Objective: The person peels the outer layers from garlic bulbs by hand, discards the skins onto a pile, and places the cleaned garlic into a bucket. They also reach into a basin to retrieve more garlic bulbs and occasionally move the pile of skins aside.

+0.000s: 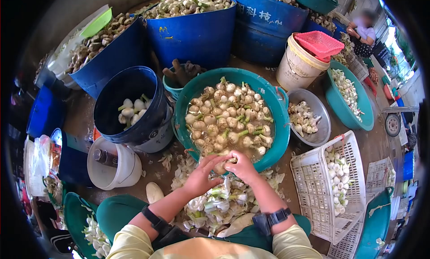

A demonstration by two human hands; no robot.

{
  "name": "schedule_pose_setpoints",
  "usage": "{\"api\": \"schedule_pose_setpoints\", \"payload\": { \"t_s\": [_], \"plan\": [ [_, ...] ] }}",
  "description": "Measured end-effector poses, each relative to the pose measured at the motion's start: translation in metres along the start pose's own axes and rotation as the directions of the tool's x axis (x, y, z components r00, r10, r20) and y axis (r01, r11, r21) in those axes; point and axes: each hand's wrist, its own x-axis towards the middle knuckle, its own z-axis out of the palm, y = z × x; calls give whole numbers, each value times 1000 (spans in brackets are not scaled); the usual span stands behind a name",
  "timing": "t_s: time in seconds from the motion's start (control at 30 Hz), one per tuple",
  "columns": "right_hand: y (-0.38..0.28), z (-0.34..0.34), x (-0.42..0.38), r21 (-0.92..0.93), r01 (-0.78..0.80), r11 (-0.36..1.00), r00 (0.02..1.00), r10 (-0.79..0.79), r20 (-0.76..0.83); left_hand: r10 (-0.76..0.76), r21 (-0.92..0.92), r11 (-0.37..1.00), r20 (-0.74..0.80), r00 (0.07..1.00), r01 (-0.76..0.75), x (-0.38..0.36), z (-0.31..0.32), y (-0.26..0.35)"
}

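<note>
Between my two hands, at the near rim of a round green basin [281,154], is a brownish garlic bulb [220,168]. The fingers of my left hand [200,176] curl over it from the left. From the other side my right hand [242,167] pinches it near its top, partly hiding it. Water and many unpeeled garlic bulbs [230,111], some with green stems, fill the basin just beyond. Under my wrists lies a heap of peeled skins and cut stems [224,198].
Left of the basin stand a dark blue bucket [154,120] with white bulbs inside and a white bucket [130,162]. To the right are a metal bowl [324,124] and a white crate [313,183] holding garlic. Blue barrels [192,37] line the back. Another person [363,33] sits far right.
</note>
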Motion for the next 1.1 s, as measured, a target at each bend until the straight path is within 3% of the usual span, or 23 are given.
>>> {"api": "schedule_pose_setpoints", "payload": {
  "t_s": [0.03, 0.07, 0.1, 0.17, 0.23, 0.3, 0.37, 0.43, 0.47, 0.5, 0.57, 0.6, 0.63, 0.67, 0.7, 0.77, 0.8, 0.83, 0.9, 1.0, 1.03, 1.07, 1.1],
  "plan": [
    [-4, 11, -9, 353, 46, 935, 997, -20, -76, -1, 0, 1000, 0, 1000, 1, -3, 1, 2],
    [-9, 20, -16, 655, 114, 747, 988, -14, -157, 91, 25, 996, -104, 990, -89, -4, 2, 4],
    [-13, 25, -21, 657, 118, 745, 987, -16, -160, 185, 58, 982, -202, 962, -177, -6, 2, 6],
    [-20, 35, -31, 822, 143, 551, 979, 44, -199, 272, 160, 958, -254, 928, -237, -10, -3, 15],
    [-25, 38, -37, 821, 181, 542, 973, 22, -229, 358, 312, 909, -242, 902, -277, -16, -7, 17],
    [-31, 36, -45, 809, 58, 585, 990, 70, -122, 354, 326, 907, -248, 902, -267, -24, -8, 21],
    [-30, 36, -49, 822, 39, 568, 993, 72, -97, 350, 337, 906, -251, 902, -257, -33, -5, 25],
    [-29, 36, -57, 834, 17, 551, 994, 81, -74, 80, -64, 993, -214, 974, -95, -42, 1, 25],
    [-29, 34, -62, 871, -56, 488, 992, 127, -7, -185, -566, 811, -10, 983, 147, -46, 10, 11],
    [-29, 32, -67, 899, -128, 419, 984, 168, 62, -184, -564, 812, -6, 983, 148, -48, 11, 14],
    [-11, 39, -71, 932, -114, 343, 989, 123, 76, -253, -811, 533, 118, 960, 240, -51, 14, 21],
    [-11, 41, -74, 956, -122, 266, 989, 110, 96, -249, -809, 535, 121, 961, 241, -52, 14, 24],
    [-11, 42, -77, 973, -131, 189, 989, 94, 115, -126, -574, 815, -42, 991, 79, -53, 14, 28],
    [-12, 40, -81, 958, -155, 242, 988, 62, 144, 52, -241, 966, -151, 987, -87, -55, 13, 31],
    [-15, 39, -82, 959, -151, 238, 988, 59, 141, 254, 135, 963, -187, 949, -232, -56, 13, 33],
    [-18, 39, -84, 942, -147, 302, 989, 51, 138, 307, 206, 941, -184, 934, -269, -57, 14, 32],
    [-14, 38, -81, 935, -174, 310, 984, 23, 175, 35, -230, 970, -170, 985, -74, -60, 17, 34],
    [-10, 37, -83, 937, -174, 305, 984, 18, 177, -212, -611, 778, -42, 976, 143, -64, 20, 35],
    [-8, 35, -85, 922, -201, 330, 975, -28, 222, -212, -605, 788, -91, 973, 115, -63, 23, 30],
    [-11, 30, -90, 909, -185, 375, 973, -62, 224, -522, -784, 467, 129, 843, 409, -58, 21, 35],
    [-13, 28, -92, 892, -153, 425, 974, -87, 209, -525, -780, 472, 126, 842, 411, -58, 16, 27],
    [-7, 27, -90, 849, -70, 524, 979, -127, 159, -325, -841, 182, 437, 839, 509, -57, 10, 7],
    [-12, 20, -91, 850, -69, 522, 979, -130, 159, -21, -769, -94, 637, 771, 632, -52, 10, -14]
  ]
}}
